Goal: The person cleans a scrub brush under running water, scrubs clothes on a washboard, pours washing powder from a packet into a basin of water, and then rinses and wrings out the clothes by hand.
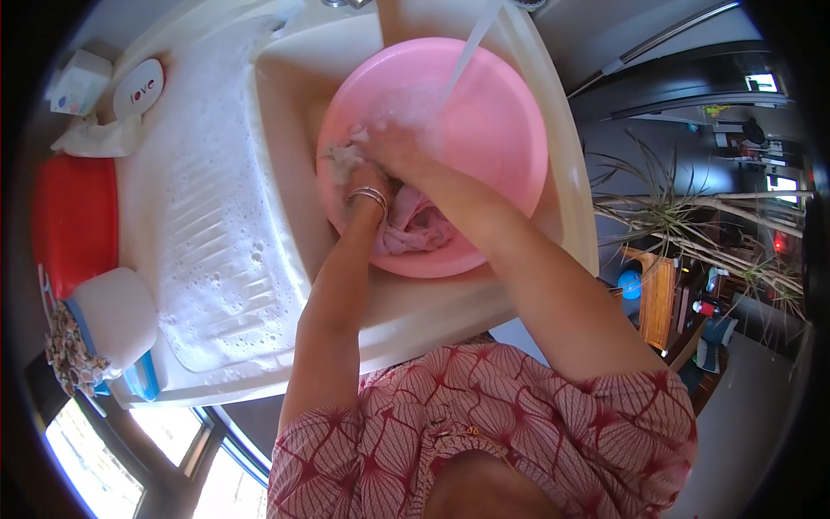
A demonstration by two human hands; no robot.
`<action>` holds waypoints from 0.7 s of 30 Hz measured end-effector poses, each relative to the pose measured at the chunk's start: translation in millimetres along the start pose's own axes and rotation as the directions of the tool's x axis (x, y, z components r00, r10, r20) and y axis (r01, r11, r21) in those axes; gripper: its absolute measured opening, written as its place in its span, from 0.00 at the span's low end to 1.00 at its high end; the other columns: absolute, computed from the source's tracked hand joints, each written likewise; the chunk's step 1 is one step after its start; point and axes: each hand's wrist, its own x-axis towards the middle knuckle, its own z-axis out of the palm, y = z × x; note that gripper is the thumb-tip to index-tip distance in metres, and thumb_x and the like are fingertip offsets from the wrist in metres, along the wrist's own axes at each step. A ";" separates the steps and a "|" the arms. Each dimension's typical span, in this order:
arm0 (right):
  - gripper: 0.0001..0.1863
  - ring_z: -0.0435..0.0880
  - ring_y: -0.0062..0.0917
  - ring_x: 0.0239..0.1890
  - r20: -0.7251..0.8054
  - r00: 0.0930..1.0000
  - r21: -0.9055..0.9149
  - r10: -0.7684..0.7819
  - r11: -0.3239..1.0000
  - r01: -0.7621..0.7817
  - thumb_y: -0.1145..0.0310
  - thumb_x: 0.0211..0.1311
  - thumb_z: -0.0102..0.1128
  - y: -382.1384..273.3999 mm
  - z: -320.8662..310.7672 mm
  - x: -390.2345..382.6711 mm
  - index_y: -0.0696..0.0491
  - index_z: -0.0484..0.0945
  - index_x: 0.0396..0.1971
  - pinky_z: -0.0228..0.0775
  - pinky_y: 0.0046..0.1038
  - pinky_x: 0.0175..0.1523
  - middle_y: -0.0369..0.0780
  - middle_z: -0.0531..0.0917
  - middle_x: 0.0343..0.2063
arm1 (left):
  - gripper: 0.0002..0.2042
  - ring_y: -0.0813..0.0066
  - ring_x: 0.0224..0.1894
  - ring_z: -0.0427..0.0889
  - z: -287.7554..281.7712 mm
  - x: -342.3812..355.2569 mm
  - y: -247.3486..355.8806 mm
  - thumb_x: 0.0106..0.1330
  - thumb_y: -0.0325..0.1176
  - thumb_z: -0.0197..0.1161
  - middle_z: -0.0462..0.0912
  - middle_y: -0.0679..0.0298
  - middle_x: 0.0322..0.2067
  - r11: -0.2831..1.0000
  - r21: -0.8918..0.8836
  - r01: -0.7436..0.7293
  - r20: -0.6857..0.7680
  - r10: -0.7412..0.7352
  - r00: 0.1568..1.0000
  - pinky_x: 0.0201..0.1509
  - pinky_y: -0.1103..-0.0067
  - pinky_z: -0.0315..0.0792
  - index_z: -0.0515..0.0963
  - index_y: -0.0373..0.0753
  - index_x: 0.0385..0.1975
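Inside a round pink basin (510,173), my two hands are close together at its left side. My left hand (367,179), with silvery bangles at the wrist, grips a bunched wet white cloth (342,162). My right hand (393,151) crosses over beside it and closes on the same cloth; its fingertips are partly hidden by splashing and suds. A crumpled pink cloth (417,227) lies in the basin just below my wrists. Running water (471,56) streams down from the top into the basin, next to my right hand.
The basin stands in a cream sink (290,112). To the left is a ridged washboard surface (212,233) covered in suds. Along its far edge are a red tub (78,216), a white container (121,316) and a white box (82,82). A spiky plant (661,208) is at right.
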 end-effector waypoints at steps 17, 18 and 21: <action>0.43 0.57 0.45 0.59 0.298 0.952 -0.312 -0.064 0.937 0.161 0.63 0.37 0.64 -5.4 -86.8 -15.9 0.36 0.57 0.59 0.58 0.46 0.56 0.45 0.54 0.61 | 0.34 0.57 0.50 0.69 34.8 6.9 -74.5 0.52 0.52 0.60 0.75 0.54 0.38 0.974 0.015 -0.224 -0.410 0.210 0.888 0.56 0.64 0.59 0.56 0.42 0.54; 0.43 0.57 0.45 0.59 0.287 0.945 -0.272 -0.160 0.932 0.240 0.63 0.37 0.64 -46.8 -80.7 -19.1 0.36 0.57 0.59 0.58 0.46 0.56 0.45 0.54 0.61 | 0.39 0.56 0.52 0.67 54.1 -3.2 -134.2 0.50 0.53 0.61 0.75 0.54 0.38 0.957 0.266 -0.116 -0.382 0.215 0.899 0.59 0.64 0.56 0.52 0.43 0.58; 0.41 0.50 0.46 0.61 0.307 0.943 -0.388 0.131 0.922 -0.002 0.64 0.40 0.62 45.8 -45.7 -41.8 0.34 0.56 0.59 0.55 0.53 0.56 0.42 0.43 0.64 | 0.40 0.56 0.56 0.63 16.8 -7.1 52.4 0.51 0.54 0.60 0.74 0.57 0.42 0.973 0.202 -0.115 0.139 0.088 0.986 0.59 0.63 0.55 0.47 0.45 0.60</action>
